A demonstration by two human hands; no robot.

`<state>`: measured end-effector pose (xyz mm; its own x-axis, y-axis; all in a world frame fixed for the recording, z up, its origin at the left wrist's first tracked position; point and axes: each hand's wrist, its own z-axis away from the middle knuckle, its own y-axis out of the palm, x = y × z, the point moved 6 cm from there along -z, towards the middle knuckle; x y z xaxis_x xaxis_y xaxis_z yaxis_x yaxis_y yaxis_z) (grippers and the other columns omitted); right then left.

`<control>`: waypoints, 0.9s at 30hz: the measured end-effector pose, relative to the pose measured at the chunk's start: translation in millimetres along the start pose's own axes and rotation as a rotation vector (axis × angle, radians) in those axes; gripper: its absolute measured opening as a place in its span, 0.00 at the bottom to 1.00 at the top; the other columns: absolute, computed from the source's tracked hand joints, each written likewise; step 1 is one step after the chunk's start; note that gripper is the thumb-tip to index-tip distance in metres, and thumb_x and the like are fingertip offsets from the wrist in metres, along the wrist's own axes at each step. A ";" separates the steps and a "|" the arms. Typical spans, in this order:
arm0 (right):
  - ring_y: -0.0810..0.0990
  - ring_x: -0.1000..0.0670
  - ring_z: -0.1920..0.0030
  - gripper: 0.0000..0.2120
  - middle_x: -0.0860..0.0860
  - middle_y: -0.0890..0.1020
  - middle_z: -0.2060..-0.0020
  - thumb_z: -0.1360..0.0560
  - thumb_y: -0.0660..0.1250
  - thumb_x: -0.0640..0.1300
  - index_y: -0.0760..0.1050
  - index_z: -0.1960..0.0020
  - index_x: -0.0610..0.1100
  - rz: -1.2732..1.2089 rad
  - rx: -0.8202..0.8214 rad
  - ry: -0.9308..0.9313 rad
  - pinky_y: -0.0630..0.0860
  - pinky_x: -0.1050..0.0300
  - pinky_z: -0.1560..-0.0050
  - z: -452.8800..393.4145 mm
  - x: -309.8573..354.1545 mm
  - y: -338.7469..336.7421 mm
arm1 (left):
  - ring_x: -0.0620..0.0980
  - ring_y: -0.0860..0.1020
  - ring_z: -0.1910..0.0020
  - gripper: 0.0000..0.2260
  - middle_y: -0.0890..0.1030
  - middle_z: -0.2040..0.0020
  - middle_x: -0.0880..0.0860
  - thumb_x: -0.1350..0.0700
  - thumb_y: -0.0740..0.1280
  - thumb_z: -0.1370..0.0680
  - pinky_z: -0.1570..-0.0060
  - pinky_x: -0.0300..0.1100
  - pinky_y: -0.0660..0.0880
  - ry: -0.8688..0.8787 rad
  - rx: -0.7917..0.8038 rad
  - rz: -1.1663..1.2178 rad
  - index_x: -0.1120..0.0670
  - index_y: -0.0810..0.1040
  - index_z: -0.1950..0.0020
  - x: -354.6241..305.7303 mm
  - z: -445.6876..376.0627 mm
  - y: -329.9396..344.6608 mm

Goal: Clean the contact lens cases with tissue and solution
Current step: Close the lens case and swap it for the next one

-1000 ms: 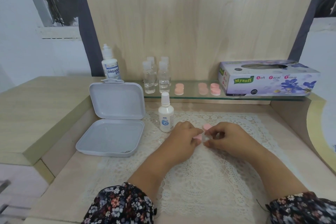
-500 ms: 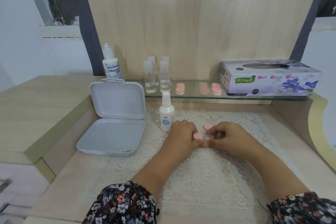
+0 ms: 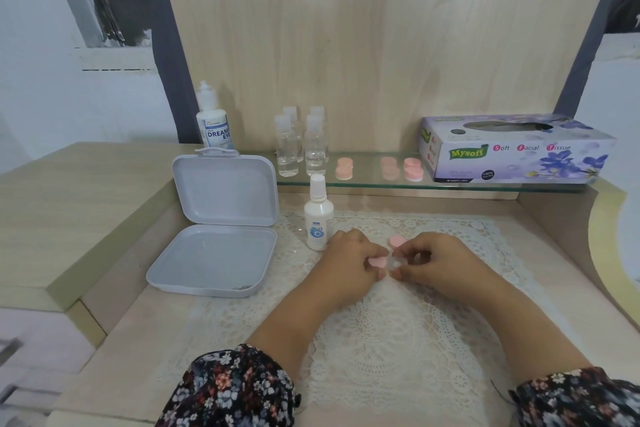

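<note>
Fingers [image 3: 375, 262] around pink lens case [image 3: 379, 262]

the lens case caps [image 3: 377, 262] were pink, the lace mat [image 3: 398, 333] cream-white, the open box [image 3: 214, 229] pale lilac-grey, the tissue box [image 3: 516, 152] purple with blue flowers, the sleeves [image 3: 235, 388] dark floral.

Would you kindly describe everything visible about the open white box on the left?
The white box is a rounded-rectangular hinged case that looks like matte plastic. It stands open: its base lies flat on the table, its lid stands nearly upright behind, with a small latch tab on top. Something small and dark lies in the base's near right corner. Neither hand touches it.
</note>
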<state>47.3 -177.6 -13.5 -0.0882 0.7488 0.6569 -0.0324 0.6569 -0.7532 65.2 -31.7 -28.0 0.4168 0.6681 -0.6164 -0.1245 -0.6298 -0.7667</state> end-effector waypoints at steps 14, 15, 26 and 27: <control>0.76 0.58 0.61 0.08 0.57 0.78 0.60 0.31 0.76 0.49 0.79 0.56 0.56 -0.009 -0.001 -0.005 0.69 0.64 0.62 0.3 -0.9 -0.1 | 0.49 0.68 0.43 0.11 0.74 0.48 0.49 0.50 0.71 0.25 0.40 0.42 0.68 -0.013 -0.045 -0.012 0.53 0.79 0.45 -1.5 -1.3 -5.4; 0.76 0.58 0.61 0.08 0.56 0.78 0.59 0.31 0.76 0.49 0.79 0.55 0.56 -0.006 -0.002 -0.003 0.69 0.65 0.61 0.3 -1.1 0.1 | 0.49 0.68 0.42 0.11 0.74 0.47 0.50 0.52 0.70 0.24 0.38 0.43 0.67 -0.009 -0.028 -0.012 0.52 0.79 0.43 -1.5 -1.5 -4.3; 0.76 0.58 0.62 0.08 0.56 0.78 0.59 0.31 0.76 0.48 0.80 0.54 0.54 -0.009 0.006 -0.005 0.69 0.65 0.63 0.8 0.3 -0.3 | 0.44 0.70 0.44 0.24 0.76 0.48 0.45 0.52 0.73 0.27 0.42 0.43 0.70 -0.031 -0.033 0.089 0.46 0.69 0.34 -2.7 2.1 -4.1; 0.76 0.58 0.63 0.07 0.56 0.78 0.59 0.31 0.76 0.48 0.80 0.55 0.55 -0.016 0.008 -0.008 0.69 0.65 0.62 1.1 0.8 -0.4 | 0.44 0.70 0.44 0.23 0.77 0.49 0.45 0.53 0.73 0.27 0.42 0.43 0.70 -0.030 -0.035 0.096 0.46 0.69 0.35 -3.1 2.3 -4.5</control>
<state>46.1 -177.4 -12.8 -0.0952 0.7375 0.6686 -0.0415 0.6681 -0.7429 62.4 -30.0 -23.1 0.3772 0.6151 -0.6924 -0.1313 -0.7045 -0.6974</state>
